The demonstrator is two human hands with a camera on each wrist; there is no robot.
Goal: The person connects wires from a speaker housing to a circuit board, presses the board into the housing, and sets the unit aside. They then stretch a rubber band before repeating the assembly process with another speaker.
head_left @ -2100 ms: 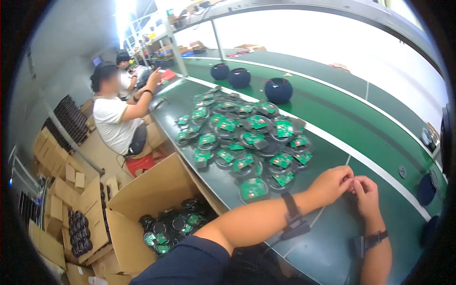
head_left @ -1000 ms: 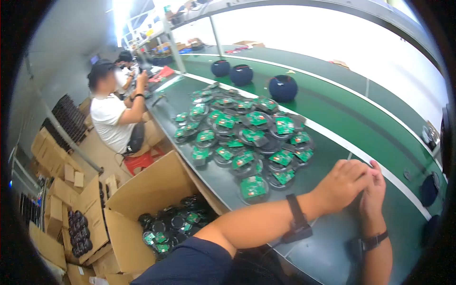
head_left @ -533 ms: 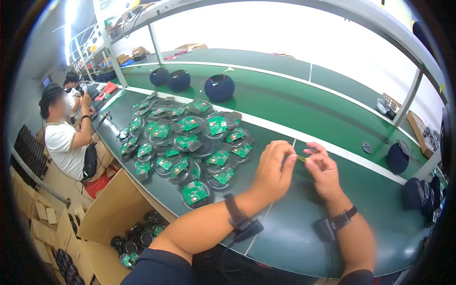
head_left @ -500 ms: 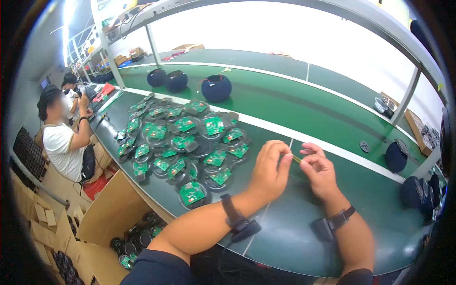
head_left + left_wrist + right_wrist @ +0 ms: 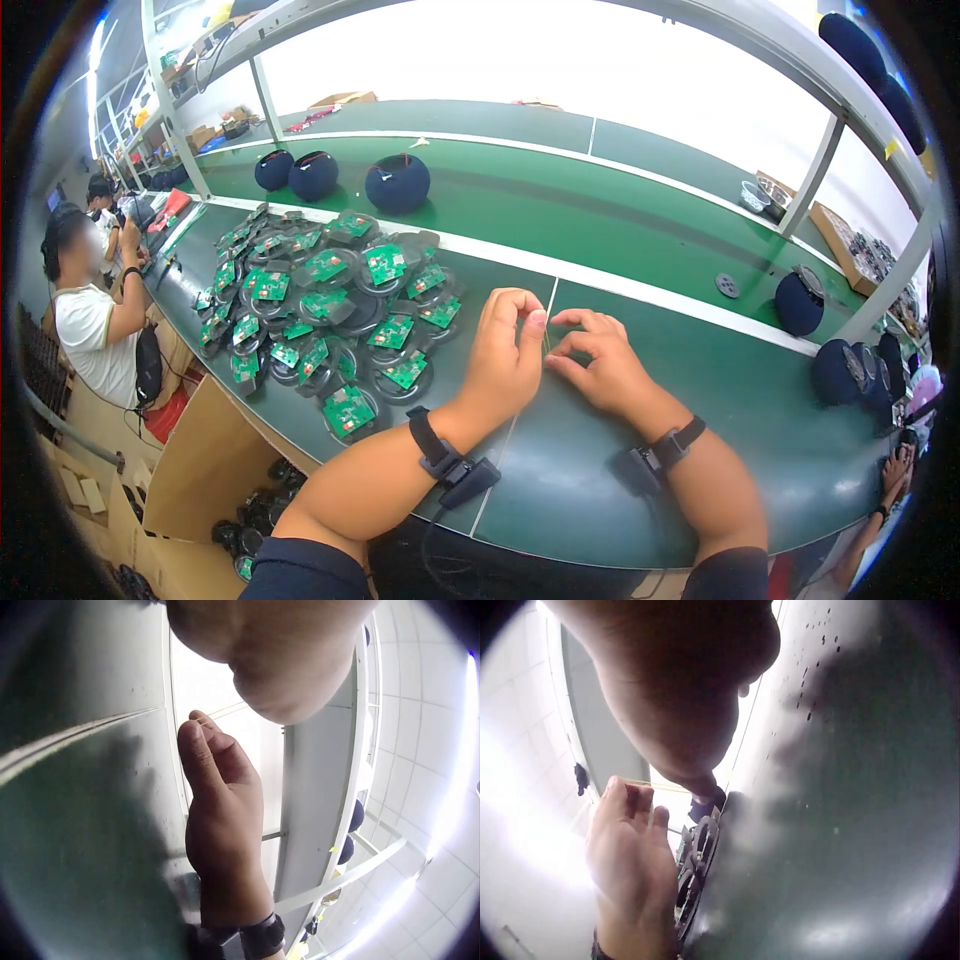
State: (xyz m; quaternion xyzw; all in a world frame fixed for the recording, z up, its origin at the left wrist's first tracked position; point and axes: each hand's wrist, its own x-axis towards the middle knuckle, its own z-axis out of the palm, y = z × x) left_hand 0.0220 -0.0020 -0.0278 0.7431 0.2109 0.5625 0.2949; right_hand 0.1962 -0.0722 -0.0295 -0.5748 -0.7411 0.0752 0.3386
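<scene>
A thin yellow strand (image 5: pixel 654 784) is stretched between the two hands, above the dark green tabletop. My left hand (image 5: pixel 508 355) pinches one end with thumb and fingers; it also shows in the right wrist view. The other end is pinched by my right hand (image 5: pixel 604 368), its fingers bent towards the thumb, seen too in the left wrist view. In the head view the fingertips are close together, with a narrow gap. To the left of my left hand lies a pile of round clear-and-black parts with green circuit boards (image 5: pixel 385 264).
Several navy round objects (image 5: pixel 397 184) stand on the green strip behind, more (image 5: pixel 836 372) at the right. A black disc (image 5: pixel 727 286) lies near them. An open carton (image 5: pixel 205 460) stands below the left table edge. Seated people (image 5: pixel 100 325) are at the left; a shelf frame (image 5: pixel 700 22) runs overhead.
The head view has turned right, so the pile and hands appear farther left. My hands have parted from where they touched, with the yellow strand showing between them.
</scene>
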